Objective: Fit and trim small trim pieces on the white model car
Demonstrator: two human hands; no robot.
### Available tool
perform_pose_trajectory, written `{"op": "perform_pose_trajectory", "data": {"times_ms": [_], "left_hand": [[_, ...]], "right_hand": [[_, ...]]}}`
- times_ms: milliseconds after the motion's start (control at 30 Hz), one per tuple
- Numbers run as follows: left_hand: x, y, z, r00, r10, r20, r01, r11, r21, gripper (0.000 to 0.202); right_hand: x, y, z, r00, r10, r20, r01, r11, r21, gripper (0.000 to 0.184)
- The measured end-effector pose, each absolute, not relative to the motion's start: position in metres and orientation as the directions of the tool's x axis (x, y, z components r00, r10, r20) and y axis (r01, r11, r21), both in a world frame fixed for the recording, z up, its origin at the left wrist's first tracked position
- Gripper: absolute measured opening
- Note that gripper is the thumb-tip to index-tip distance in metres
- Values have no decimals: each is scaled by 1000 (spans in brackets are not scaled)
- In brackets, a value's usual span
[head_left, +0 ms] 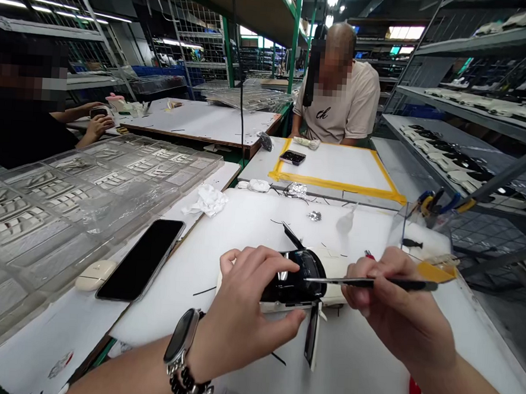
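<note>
A white model car (307, 264) with a glossy black roof rests on the white work surface, both doors swung out. The near door (311, 335) points towards me, and the far door (292, 235) sticks out behind. My left hand (242, 306) spans the car's left part, thumb on the near side and fingers over the body, gripping it. In my right hand (399, 303) is a pair of tweezers (336, 280), held almost level, with the tip at the roof's edge. Whether anything is between the tips is too small to tell. Part of the car is hidden under my left hand.
A phone (142, 260) and a cream case (95, 275) lie left, beside a clear compartment tray (83, 180) of white parts. Crumpled tissue (207, 201) and foil (315, 215) lie behind. A tool holder (425, 231) stands right. Two people sit at neighbouring tables.
</note>
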State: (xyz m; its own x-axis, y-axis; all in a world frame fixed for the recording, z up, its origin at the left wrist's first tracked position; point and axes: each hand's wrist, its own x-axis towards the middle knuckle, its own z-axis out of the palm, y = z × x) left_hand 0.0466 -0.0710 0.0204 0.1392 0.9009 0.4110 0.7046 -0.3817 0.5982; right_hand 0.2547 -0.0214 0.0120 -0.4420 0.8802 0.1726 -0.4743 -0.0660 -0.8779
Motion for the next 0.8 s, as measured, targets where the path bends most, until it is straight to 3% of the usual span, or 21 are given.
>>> {"op": "perform_pose_trajectory", "data": {"times_ms": [167, 333, 467, 567, 633, 700, 767, 800], "left_hand": [[47, -69, 15, 234, 918, 321, 776, -375, 508, 30], [46, -70, 15, 230, 870, 435, 804, -422, 419, 3], [46, -73, 15, 254, 833, 491, 801, -466, 376, 12], [46, -74, 13, 298, 810, 506, 792, -505, 342, 12], [45, -72, 11, 327, 789, 520, 784, -534, 316, 13], [45, -71, 9, 355, 762, 542, 777, -563, 283, 13], [45, -71, 8, 374, 733, 568, 779, -581, 237, 12], [45, -72, 7, 376, 723, 580, 785, -581, 215, 11]], "right_hand": [[253, -21, 16, -436, 888, 146, -485, -96, -869, 11], [251, -19, 16, -432, 890, 148, -485, -91, -870, 16], [251, -11, 12, -453, 845, 285, -538, -4, -843, 20], [257, -4, 18, -391, 834, 389, -508, 157, -847, 21], [265, -1, 28, -242, 822, 515, -375, 410, -831, 19], [277, -1, 41, -108, 683, 722, -18, 725, -689, 17], [291, -5, 49, -263, 468, 843, 422, 842, -336, 16], [298, -8, 49, -432, 412, 802, 547, 827, -129, 15]]}}
